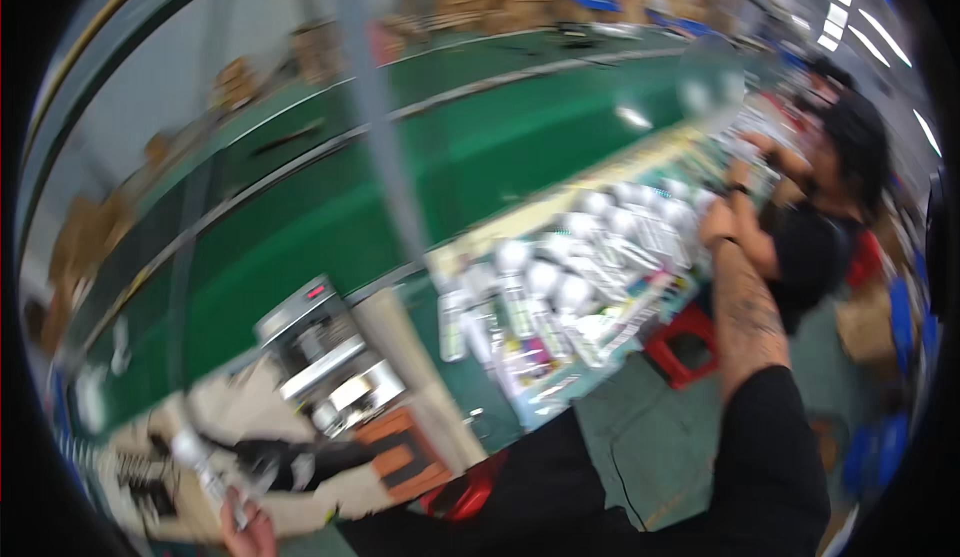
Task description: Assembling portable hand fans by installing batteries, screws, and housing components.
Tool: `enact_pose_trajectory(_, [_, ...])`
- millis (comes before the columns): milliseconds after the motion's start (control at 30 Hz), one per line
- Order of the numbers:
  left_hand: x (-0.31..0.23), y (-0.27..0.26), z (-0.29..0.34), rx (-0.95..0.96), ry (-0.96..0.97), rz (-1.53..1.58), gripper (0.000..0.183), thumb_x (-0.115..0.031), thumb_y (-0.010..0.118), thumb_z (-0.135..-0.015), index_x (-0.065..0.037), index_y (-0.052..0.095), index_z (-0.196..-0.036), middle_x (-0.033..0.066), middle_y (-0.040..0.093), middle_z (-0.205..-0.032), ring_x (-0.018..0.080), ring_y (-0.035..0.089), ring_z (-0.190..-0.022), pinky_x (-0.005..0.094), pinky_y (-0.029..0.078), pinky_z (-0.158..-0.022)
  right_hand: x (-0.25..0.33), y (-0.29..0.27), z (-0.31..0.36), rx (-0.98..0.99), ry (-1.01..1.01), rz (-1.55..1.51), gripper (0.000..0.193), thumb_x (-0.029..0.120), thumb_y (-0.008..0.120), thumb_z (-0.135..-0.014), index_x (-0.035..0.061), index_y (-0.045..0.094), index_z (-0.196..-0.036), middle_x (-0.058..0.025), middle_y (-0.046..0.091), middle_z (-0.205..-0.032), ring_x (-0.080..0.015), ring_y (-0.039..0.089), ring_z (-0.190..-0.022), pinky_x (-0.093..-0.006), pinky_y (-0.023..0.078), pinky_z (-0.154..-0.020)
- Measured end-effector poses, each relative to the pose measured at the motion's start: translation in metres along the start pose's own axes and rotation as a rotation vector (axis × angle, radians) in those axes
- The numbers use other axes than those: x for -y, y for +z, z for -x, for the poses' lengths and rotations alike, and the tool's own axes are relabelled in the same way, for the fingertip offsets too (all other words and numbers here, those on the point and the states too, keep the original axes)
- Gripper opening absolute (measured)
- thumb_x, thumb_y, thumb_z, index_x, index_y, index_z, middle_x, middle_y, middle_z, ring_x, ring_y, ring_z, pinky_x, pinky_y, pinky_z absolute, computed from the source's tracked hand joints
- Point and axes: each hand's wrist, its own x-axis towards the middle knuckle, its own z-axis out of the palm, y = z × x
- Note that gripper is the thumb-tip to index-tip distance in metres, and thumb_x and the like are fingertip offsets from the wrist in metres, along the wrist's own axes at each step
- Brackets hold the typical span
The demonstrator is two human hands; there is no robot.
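At the lower left, my left hand (248, 529) is closed around the handle of a white round-headed handheld device (200, 462). My right arm stretches far out to the right, and my right hand (717, 223) is at the far end of a group of similar white devices (575, 257). Motion blur and the angle hide its fingers, so I cannot tell whether it grips one. Several of these devices lie in rows on a coloured printed sheet (545, 397) on the bench, round heads mostly toward the conveyor.
A green conveyor belt (300, 212) runs behind the bench, with a grey upright post (385, 147) in front. A metal machine with a red display (315, 332) stands near a brown block (405, 452). A red stool (683, 345) is below. At right, a co-worker (835, 177) sits close to my right hand.
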Motion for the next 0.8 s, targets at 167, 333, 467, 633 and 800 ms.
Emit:
enact_pose_trajectory(167, [0.021, 0.055, 0.057, 0.169, 0.024, 0.225, 0.059, -0.057, 0.041, -0.107, -0.011, 0.045, -0.143, 0.0002, 0.057, -0.096, 0.0101, 0.041, -0.054, 0.029, 0.036, -0.056, 0.039, -0.037, -0.004, -0.11, 0.004, -0.532, 0.03, 0.024, 0.063, -0.095, 0.0, 0.069, -0.112, -0.019, 0.073, -0.11, -0.0318, 0.071, -0.101, -0.041, 0.055, -0.087])
enact_pose_trajectory(333, [0.014, 0.094, 0.089, 0.297, 0.048, 0.204, 0.061, -0.057, 0.029, -0.108, -0.011, 0.042, -0.146, 0.0025, 0.054, -0.093, 0.0121, 0.041, -0.055, 0.0309, 0.035, -0.06, 0.202, -0.225, 0.162, -0.144, -0.351, -1.255, 0.013, 0.009, 0.06, -0.103, -0.0024, 0.061, -0.109, -0.0047, 0.062, -0.095, -0.0122, 0.058, -0.088, -0.0241, 0.046, -0.08])
enact_pose_trajectory(467, [0.014, 0.098, 0.099, 0.377, 0.083, 0.156, 0.062, -0.057, 0.026, -0.109, -0.012, 0.04, -0.148, 0.0023, 0.053, -0.094, 0.0122, 0.041, -0.056, 0.0308, 0.034, -0.062, 0.284, -0.339, 0.339, -0.042, -0.738, -1.532, 0.005, 0.004, 0.064, -0.091, 0.0025, 0.059, -0.089, -0.0059, 0.06, -0.074, -0.0117, 0.056, -0.063, -0.0278, 0.044, -0.058])
enact_pose_trajectory(633, [0.023, 0.102, 0.108, 0.443, 0.274, -0.046, 0.063, -0.057, 0.035, -0.108, -0.009, 0.039, -0.149, 0.005, 0.053, -0.096, 0.014, 0.045, -0.059, 0.0299, 0.037, -0.059, 0.387, -0.398, 0.437, 0.497, -1.162, -1.473, 0.024, 0.026, 0.085, -0.079, 0.0081, 0.068, -0.078, -0.0055, 0.063, -0.062, -0.0241, 0.064, -0.053, -0.0341, 0.049, -0.049])
enact_pose_trajectory(800, [0.038, 0.122, 0.126, 0.387, 0.322, -0.105, 0.054, -0.041, 0.04, -0.108, -0.001, 0.038, -0.145, 0.0093, 0.058, -0.107, 0.0193, 0.061, -0.086, 0.0327, 0.053, -0.075, 0.434, -0.43, 0.469, 0.516, -1.131, -1.299, 0.041, 0.039, 0.078, -0.086, 0.0085, 0.057, -0.068, -0.004, 0.058, -0.058, -0.0239, 0.061, -0.049, -0.0339, 0.046, -0.045])
